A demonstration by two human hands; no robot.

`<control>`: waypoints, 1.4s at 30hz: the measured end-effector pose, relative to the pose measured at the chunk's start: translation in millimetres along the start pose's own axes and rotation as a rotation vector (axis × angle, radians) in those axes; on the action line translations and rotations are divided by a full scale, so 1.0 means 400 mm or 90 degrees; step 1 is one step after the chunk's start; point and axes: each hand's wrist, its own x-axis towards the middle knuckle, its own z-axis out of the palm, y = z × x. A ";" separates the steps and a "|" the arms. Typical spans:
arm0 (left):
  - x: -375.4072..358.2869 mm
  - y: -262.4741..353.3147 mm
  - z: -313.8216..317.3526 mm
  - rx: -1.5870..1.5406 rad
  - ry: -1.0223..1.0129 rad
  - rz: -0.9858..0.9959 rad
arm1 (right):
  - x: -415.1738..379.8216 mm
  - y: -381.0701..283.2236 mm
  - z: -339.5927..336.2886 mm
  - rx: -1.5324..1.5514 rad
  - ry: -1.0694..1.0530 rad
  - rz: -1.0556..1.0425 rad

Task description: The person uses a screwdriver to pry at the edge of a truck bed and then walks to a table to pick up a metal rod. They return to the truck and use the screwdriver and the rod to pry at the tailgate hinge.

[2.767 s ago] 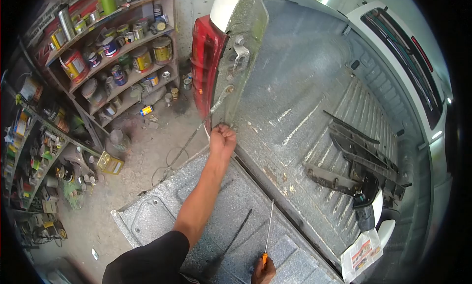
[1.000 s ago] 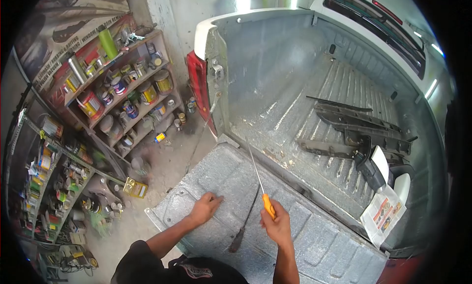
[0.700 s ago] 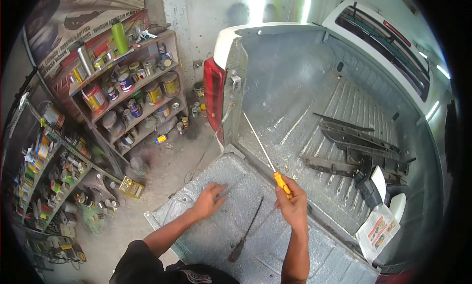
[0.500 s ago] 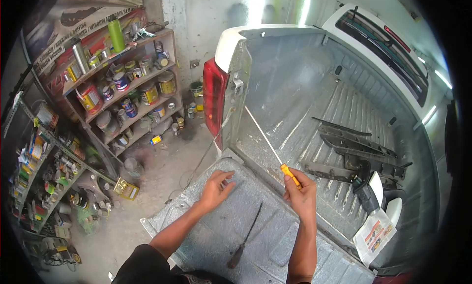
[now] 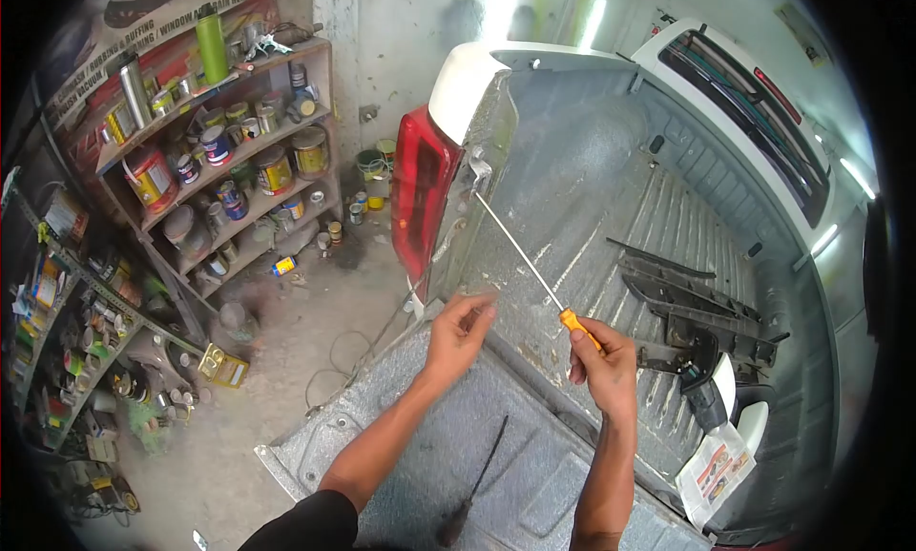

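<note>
My right hand (image 5: 607,360) is wrapped around the yellow handle of a long screwdriver (image 5: 523,256). Its thin shaft slants up and left, the tip overlapping the pillar edge just below a metal latch bracket (image 5: 480,167). Beside that pillar is the red tail light (image 5: 420,198). My left hand (image 5: 460,333) hovers near the foot of the pillar, fingers loosely bent with a gap to the thumb and nothing seen in them. Below my hands, a second, dark screwdriver (image 5: 477,484) lies on the lowered tailgate (image 5: 401,456).
Dark trim strips (image 5: 692,293) and a side mirror (image 5: 706,389) lie in the ribbed truck bed (image 5: 572,217), near a newspaper sheet (image 5: 714,470). On the left stand a wooden shelf (image 5: 243,152) of paint cans and a metal rack (image 5: 105,293). A gold tin (image 5: 222,367) sits on the floor.
Both hands have moved slightly up and right in view. The screwdriver tip is now closer to the latch bracket, and my left hand is nearer the pillar. The view has shifted a little.
</note>
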 end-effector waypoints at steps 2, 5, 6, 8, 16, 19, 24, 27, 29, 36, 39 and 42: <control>-0.026 -0.046 -0.007 0.016 -0.001 -0.011 | 0.012 0.001 0.003 -0.003 -0.002 0.004; -0.083 -0.145 -0.023 0.008 0.002 -0.042 | 0.029 0.007 0.012 0.013 0.005 0.017; -0.101 -0.179 -0.030 0.000 0.005 -0.054 | 0.034 0.014 0.013 0.026 -0.004 0.014; -0.132 -0.234 -0.046 0.006 0.026 -0.094 | 0.044 0.040 0.014 0.052 -0.024 0.009; -0.204 -0.308 -0.090 0.071 0.021 -0.140 | 0.056 0.109 0.041 0.127 -0.035 0.043; -0.197 -0.301 -0.088 0.078 0.025 -0.126 | 0.063 0.117 0.042 0.167 -0.050 0.074; -0.198 -0.282 -0.085 0.084 0.027 -0.126 | 0.057 0.028 0.013 -0.016 0.000 0.023; -0.197 -0.296 -0.080 0.079 0.036 -0.142 | 0.061 -0.055 -0.018 -0.102 -0.003 0.003; -0.196 -0.297 -0.076 0.074 0.040 -0.139 | 0.055 -0.099 -0.028 -0.114 -0.022 0.027; -0.198 -0.308 -0.083 0.035 0.060 -0.157 | 0.096 -0.128 -0.073 -0.374 -0.118 -0.066; -0.182 -0.270 -0.069 -0.058 0.054 -0.221 | 0.074 -0.099 -0.039 -0.714 0.042 -0.425; -0.101 -0.066 0.000 -0.114 -0.053 -0.238 | 0.053 -0.071 -0.031 -0.942 0.143 -0.525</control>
